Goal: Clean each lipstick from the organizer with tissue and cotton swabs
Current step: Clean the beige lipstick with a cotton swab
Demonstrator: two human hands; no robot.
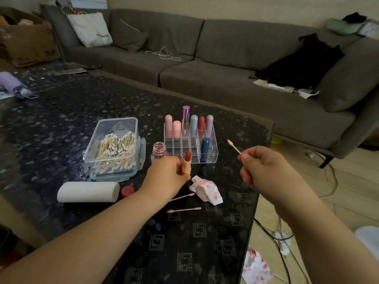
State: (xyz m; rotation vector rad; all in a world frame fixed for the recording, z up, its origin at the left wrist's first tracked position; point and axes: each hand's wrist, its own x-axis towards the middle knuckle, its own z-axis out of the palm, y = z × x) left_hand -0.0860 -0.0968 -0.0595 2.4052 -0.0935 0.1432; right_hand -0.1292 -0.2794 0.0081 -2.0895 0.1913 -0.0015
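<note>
Your left hand [167, 177] is clamped around an open lipstick [186, 163], which stands upright with its dark red tip at the top, just in front of the organizer [190, 144]. Your right hand [259, 167] pinches a cotton swab [234, 146] between thumb and fingers, to the right of the organizer and above the tabletop [61, 119]; the swab's tip points up and toward the organizer and looks slightly pink. In the back row of the organizer six capped lipsticks [193, 126] stand upright, and one dark blue lipstick [204, 149] stands in a front compartment on its right side. A small open jar [159, 150] stands just to the left of the organizer, beside your left hand. Further left of the organizer is a clear box [113, 146] full of clean swabs. In front of the organizer, near your left wrist, lies a crumpled tissue [206, 190] with pink and red stains, and two used swabs [183, 203] lie on the tabletop just before it. A white roll [88, 191] lies in front of the clear box, with a red cap [127, 191] beside its right end. Behind the organizer, well apart, is a grey sofa [205, 68].
</note>
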